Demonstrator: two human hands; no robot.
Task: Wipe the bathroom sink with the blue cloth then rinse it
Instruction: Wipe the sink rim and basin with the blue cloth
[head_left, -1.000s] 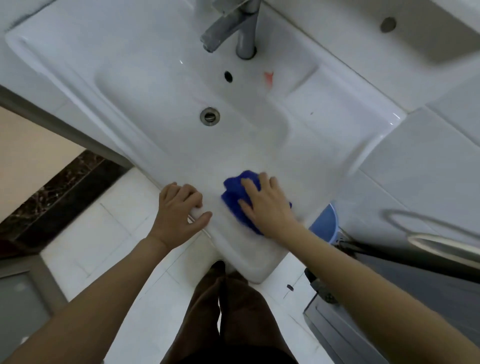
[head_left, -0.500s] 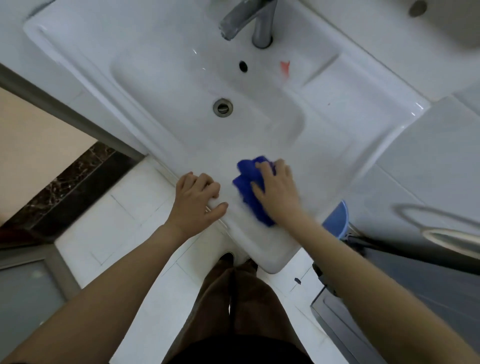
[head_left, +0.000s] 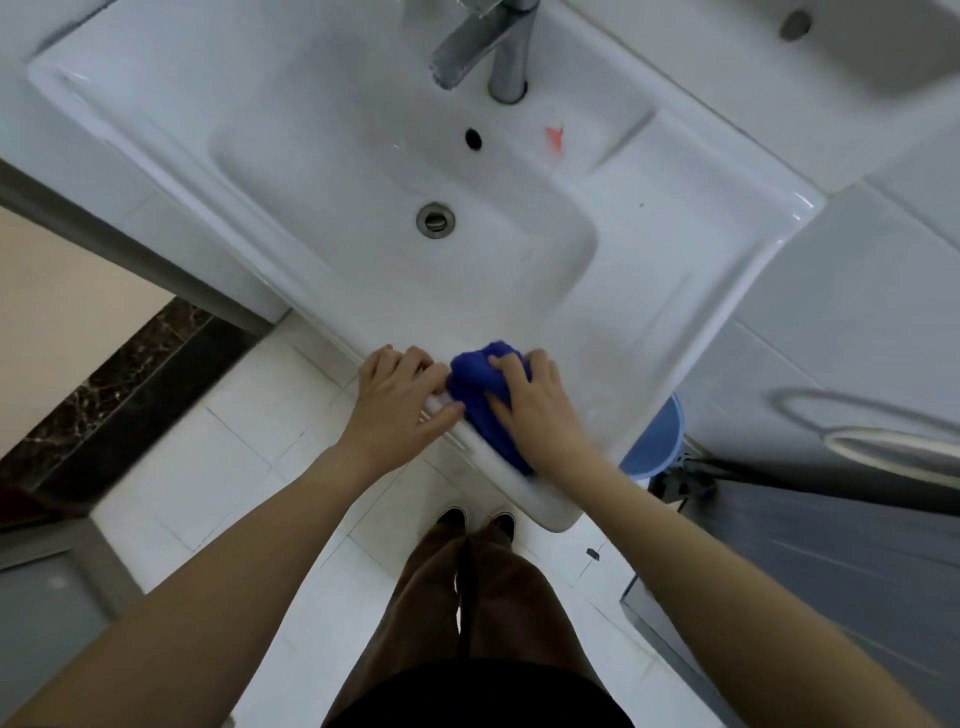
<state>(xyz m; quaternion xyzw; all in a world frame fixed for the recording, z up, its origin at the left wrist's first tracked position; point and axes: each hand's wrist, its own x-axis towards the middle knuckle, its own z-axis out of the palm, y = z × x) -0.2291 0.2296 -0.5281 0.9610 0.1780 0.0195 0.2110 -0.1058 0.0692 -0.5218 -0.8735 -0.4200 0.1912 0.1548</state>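
The white bathroom sink (head_left: 675, 291) fills the upper half of the head view, with a round drain (head_left: 435, 220) in the basin and a metal faucet (head_left: 483, 41) at the back. My right hand (head_left: 535, 410) presses the bunched blue cloth (head_left: 475, 382) flat onto the sink's near rim. The cloth's lower part is hidden under my palm. My left hand (head_left: 397, 405) rests on the same rim just left of the cloth, its thumb touching the cloth's edge, holding nothing.
An orange mark (head_left: 555, 137) sits on the sink ledge right of the faucet. A blue bucket (head_left: 657, 441) stands under the sink's right corner. White floor tiles and my brown trousers lie below. A dark marble threshold runs at the left.
My right hand slid the blue cloth leftward along the near rim until it met my left hand. The view has shifted down, showing more of the faucet.
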